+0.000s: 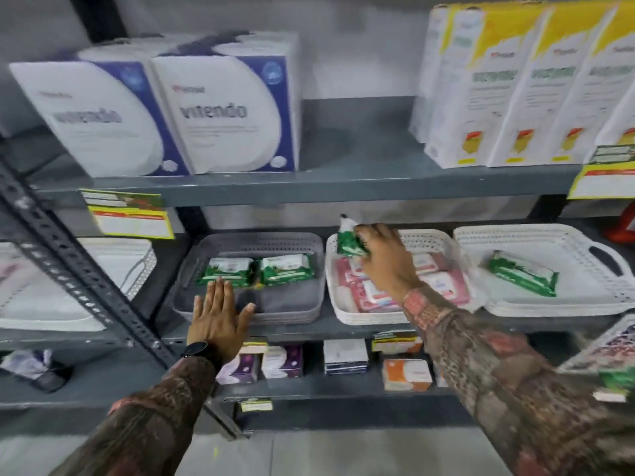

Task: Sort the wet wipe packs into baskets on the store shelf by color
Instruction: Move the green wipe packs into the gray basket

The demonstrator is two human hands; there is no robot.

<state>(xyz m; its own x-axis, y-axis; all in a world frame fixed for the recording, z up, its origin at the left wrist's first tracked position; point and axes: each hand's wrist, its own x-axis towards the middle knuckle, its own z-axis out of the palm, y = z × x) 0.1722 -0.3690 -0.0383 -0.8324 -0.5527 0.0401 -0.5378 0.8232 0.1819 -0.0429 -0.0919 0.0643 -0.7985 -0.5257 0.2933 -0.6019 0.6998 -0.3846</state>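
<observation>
A grey basket on the middle shelf holds two green wet wipe packs side by side. To its right a white basket holds several pink packs. My right hand hovers over that white basket's left rear part, shut on a green pack held upright. A second white basket at the right holds one green pack. My left hand is flat and open, fingers apart, over the grey basket's front edge, holding nothing.
The upper shelf carries white-and-blue boxes and yellow-topped white boxes. The lower shelf has small boxed goods. A slanted perforated metal brace crosses at the left. Another white basket stands far left. Price tags hang on shelf edges.
</observation>
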